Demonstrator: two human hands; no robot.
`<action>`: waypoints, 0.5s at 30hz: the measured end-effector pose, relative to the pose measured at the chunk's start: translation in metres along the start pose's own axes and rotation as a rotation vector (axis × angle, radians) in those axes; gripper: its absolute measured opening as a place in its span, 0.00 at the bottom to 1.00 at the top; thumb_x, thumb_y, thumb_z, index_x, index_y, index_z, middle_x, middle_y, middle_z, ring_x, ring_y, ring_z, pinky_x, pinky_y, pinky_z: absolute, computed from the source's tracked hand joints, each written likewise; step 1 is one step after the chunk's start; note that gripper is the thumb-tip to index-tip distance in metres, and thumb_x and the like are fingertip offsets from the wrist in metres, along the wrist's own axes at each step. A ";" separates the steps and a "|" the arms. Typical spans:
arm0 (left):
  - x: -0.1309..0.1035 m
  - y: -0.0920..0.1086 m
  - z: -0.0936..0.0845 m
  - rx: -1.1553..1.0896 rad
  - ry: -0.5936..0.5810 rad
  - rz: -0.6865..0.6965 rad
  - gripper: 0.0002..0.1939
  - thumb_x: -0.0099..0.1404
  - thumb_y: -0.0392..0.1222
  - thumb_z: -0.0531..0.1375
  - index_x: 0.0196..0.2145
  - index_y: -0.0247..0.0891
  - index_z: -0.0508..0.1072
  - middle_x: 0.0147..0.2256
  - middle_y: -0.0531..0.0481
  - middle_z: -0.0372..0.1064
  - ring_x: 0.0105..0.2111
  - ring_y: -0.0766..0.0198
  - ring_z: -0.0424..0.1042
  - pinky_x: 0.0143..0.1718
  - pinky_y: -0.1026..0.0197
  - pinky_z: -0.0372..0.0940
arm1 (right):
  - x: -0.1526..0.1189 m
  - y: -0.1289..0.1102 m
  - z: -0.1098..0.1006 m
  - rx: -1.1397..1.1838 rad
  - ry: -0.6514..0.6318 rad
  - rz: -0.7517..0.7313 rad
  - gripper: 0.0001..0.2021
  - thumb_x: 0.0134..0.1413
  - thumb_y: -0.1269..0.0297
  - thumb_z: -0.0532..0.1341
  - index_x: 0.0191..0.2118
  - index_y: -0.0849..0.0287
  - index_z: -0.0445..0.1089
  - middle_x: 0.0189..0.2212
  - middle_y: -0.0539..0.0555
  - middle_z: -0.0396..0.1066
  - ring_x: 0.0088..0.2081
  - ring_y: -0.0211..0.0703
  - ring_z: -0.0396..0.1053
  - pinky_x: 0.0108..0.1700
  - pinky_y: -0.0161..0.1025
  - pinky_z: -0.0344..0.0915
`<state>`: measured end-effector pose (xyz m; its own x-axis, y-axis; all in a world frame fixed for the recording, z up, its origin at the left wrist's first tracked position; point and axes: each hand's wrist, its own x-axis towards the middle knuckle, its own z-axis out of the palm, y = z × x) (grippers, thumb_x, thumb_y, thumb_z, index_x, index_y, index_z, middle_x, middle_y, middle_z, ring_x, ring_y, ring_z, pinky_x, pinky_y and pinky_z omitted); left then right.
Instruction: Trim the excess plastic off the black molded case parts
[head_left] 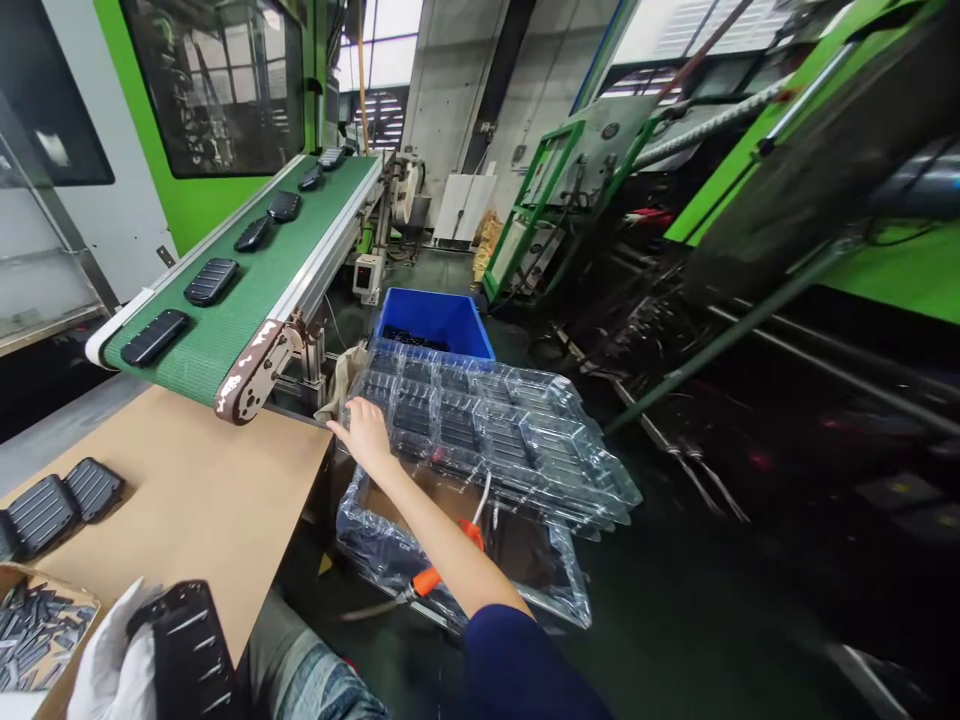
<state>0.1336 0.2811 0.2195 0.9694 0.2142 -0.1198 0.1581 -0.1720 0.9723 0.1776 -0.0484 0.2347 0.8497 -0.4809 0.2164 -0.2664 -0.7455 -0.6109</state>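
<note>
My left hand (112, 655), in a white glove, is wrapped round a black ribbed plastic part (193, 640) at the lower left, beside the table's edge. My bare right hand (367, 437) reaches forward, its fingers closed at the left edge of a stack of clear plastic trays (517, 440) with moulded compartments. The fingertips are partly hidden. These trays lie tilted over a box lined with clear film (375, 540). An orange-handled tool (427, 580) shows under my right forearm, its kind unclear.
Several black parts ride a green conveyor (300, 250) on the left. More black parts (94, 488) lie on the brown tabletop (195, 470), near a carton of small dark strips (37, 625). A blue bin (442, 310) stands behind the trays. Green machinery (750, 130) flanks the right.
</note>
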 end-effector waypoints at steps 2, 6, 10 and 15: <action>0.003 0.006 0.023 -0.079 -0.057 -0.025 0.28 0.53 0.57 0.61 0.50 0.44 0.69 0.47 0.47 0.73 0.51 0.43 0.69 0.57 0.41 0.60 | -0.041 -0.017 0.011 0.182 -0.084 -0.120 0.22 0.59 0.51 0.58 0.53 0.61 0.64 0.50 0.64 0.69 0.53 0.51 0.66 0.54 0.51 0.64; -0.001 0.023 0.071 -0.217 -0.195 0.091 0.31 0.57 0.56 0.59 0.53 0.37 0.65 0.54 0.41 0.66 0.56 0.48 0.64 0.61 0.47 0.55 | -0.104 -0.035 0.027 0.522 -0.312 -0.233 0.23 0.59 0.45 0.54 0.52 0.54 0.67 0.28 0.50 0.73 0.26 0.37 0.71 0.29 0.36 0.70; -0.011 0.028 0.103 -0.351 -0.347 0.042 0.33 0.58 0.55 0.61 0.58 0.42 0.62 0.63 0.44 0.56 0.63 0.52 0.54 0.64 0.52 0.51 | -0.093 -0.028 0.019 0.707 -0.305 -0.091 0.25 0.63 0.46 0.45 0.58 0.53 0.60 0.30 0.51 0.75 0.23 0.35 0.71 0.24 0.33 0.68; -0.026 0.028 0.120 -0.484 -0.465 0.023 0.37 0.61 0.54 0.60 0.64 0.45 0.52 0.64 0.44 0.54 0.62 0.54 0.57 0.63 0.53 0.51 | -0.065 -0.026 0.005 0.600 -0.230 -0.038 0.21 0.49 0.54 0.64 0.49 0.55 0.71 0.43 0.55 0.76 0.46 0.47 0.73 0.50 0.46 0.69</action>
<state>0.1356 0.1551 0.2255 0.9685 -0.2399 -0.0663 0.1394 0.3022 0.9430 0.1313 0.0046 0.2322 0.9471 -0.2983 0.1187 0.0107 -0.3402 -0.9403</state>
